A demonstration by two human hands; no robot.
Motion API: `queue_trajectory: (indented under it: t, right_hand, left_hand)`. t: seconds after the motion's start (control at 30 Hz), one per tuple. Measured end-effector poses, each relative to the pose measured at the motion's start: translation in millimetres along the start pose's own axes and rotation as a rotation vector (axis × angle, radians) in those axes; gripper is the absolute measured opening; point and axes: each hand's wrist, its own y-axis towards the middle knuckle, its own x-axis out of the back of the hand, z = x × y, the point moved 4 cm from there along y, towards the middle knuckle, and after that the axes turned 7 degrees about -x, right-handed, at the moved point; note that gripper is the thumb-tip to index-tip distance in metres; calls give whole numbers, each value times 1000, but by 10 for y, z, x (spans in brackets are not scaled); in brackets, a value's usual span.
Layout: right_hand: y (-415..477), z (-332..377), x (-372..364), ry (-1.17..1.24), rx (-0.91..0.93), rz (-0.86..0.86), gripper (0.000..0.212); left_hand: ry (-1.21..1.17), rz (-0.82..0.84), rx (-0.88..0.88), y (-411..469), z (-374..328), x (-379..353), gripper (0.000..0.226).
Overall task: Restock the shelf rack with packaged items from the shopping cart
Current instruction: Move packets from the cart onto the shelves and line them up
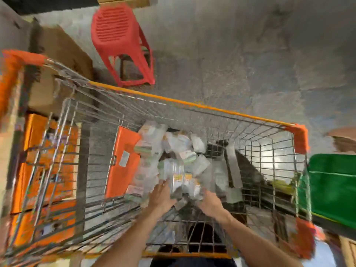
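A wire shopping cart [192,105] with orange trim fills the lower half of the head view. Inside it lies a heap of clear and white packaged items [152,143]. Both my arms reach down into the cart. My left hand [160,195] and my right hand [209,202] press against the two sides of a clear pack with yellow-orange labels [184,182], holding it between them near the cart's near end. The picture is blurred, so the fingers are hard to make out. No shelf rack is in view.
A red plastic stool [123,45] stands on the grey floor beyond the cart. Brown cardboard boxes [63,51] and orange cartons [48,170] sit to the left. A green crate [333,187] is close on the right.
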Motion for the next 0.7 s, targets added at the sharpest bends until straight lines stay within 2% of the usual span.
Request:
queue_trajectory:
  t: [0.27,0.4,0.5,0.6,0.7]
  right_hand:
    - [774,99,-151,133,-109,-7,40]
    - [991,101,-238,103,-154,-14,44]
    - [1073,145,-237,79,-132,-34,34]
    - [1088,147,-265,100,-128,-70,31]
    - [1062,155,-304,84,-80,-79,32]
  left_hand:
    - [284,-4,-18,632,-22,-196,98]
    - [369,42,-54,849,73,-364,90]
    - [333,-59,-86,930,94,-381,84]
    - [257,-28,-48,910,59,-355,66]
    - [144,-76,-38,892,16,-333,55]
